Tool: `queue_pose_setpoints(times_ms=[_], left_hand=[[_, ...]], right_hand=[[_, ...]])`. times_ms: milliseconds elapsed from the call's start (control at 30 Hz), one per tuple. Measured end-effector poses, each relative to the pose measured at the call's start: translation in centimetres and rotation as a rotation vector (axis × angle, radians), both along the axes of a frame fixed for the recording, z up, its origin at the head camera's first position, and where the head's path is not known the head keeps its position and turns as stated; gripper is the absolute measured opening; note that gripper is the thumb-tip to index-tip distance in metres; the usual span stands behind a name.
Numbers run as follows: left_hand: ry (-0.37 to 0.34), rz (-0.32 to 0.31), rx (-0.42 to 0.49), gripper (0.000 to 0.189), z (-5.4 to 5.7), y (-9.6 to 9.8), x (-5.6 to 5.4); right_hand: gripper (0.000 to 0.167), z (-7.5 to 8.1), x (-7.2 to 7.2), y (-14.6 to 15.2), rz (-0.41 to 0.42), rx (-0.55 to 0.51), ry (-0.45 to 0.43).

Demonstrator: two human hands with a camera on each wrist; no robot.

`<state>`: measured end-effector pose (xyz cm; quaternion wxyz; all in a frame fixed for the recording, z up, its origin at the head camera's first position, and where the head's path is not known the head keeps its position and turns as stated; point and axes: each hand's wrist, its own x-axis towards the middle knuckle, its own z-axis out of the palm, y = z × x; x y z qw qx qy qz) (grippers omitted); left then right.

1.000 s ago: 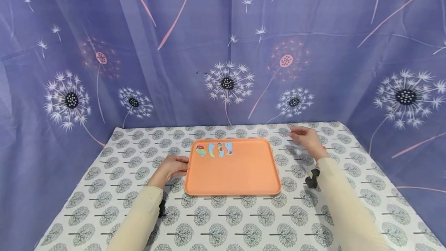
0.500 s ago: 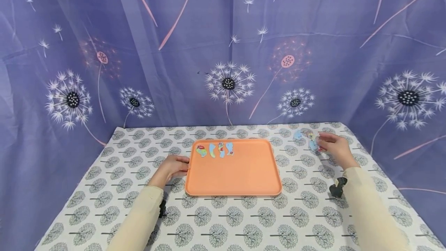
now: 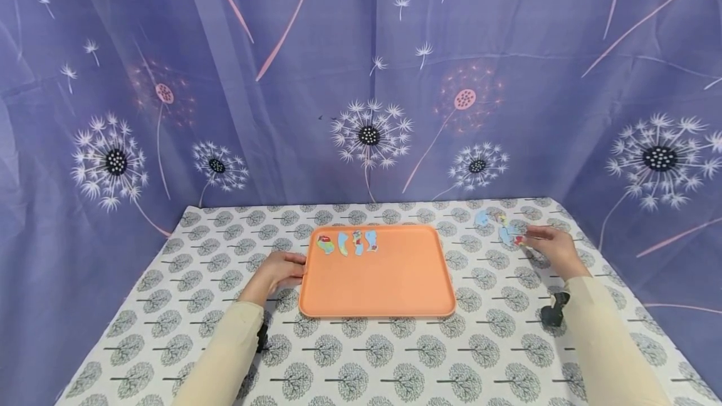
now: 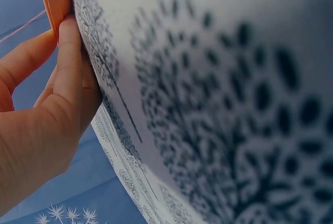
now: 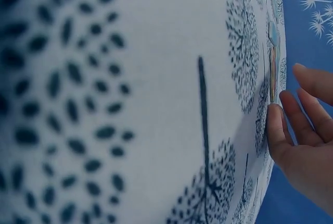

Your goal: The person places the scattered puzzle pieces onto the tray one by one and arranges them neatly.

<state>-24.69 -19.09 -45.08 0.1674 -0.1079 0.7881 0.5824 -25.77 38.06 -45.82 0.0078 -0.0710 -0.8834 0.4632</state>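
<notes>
An orange tray [image 3: 378,281] lies on the patterned cloth, with several flat printed jigsaw puzzle pieces [image 3: 343,244] in a row along its back left. My left hand [image 3: 279,271] pinches the tray's left rim between thumb and fingers; the left wrist view shows the orange edge [image 4: 54,2] there. On the right, my right hand [image 3: 553,248] reaches to a loose group of puzzle pieces [image 3: 504,235], fingertips right at a red-and-blue piece [image 3: 519,240]. In the right wrist view the thumb stands apart from the fingers [image 5: 278,125], which touch the cloth beside the pieces [image 5: 273,65].
The white cloth [image 3: 378,353] printed with grey trees covers the table. A purple dandelion curtain [image 3: 282,111] hangs behind it and at both sides. Another blue piece [image 3: 482,218] lies at the far left of the loose group.
My right hand has moved right and slightly toward me, from beside the tray's back right corner to the near side of the loose pieces, uncovering them. The left hand has stayed at the tray.
</notes>
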Motion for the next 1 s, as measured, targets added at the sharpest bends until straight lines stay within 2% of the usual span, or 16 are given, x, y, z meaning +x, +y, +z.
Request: queue_pose_setpoints(times_ms=[200, 467, 633, 867, 1000], left_hand=[[0.0, 0.008, 0.002, 0.039, 0.0, 0.1, 0.1], [-0.004, 0.016, 0.003, 0.039, 0.1, 0.1, 0.2], [-0.004, 0.017, -0.006, 0.039, 0.1, 0.1, 0.1], [-0.004, 0.021, -0.006, 0.038, -0.1, 0.1, 0.0], [-0.006, 0.02, -0.003, 0.038, -0.1, 0.1, 0.0]], right_hand=[[0.058, -0.4, -0.3, 0.2, 0.021, 0.008, -0.037], [0.059, -1.0, -0.4, 0.5, -0.026, -0.01, -0.068], [0.058, -1.1, -0.5, 0.5, -0.028, -0.006, -0.061], [0.058, -1.0, -0.6, 0.4, -0.031, 0.002, -0.105], [0.058, -0.7, -0.5, 0.4, -0.026, -0.003, -0.1]])
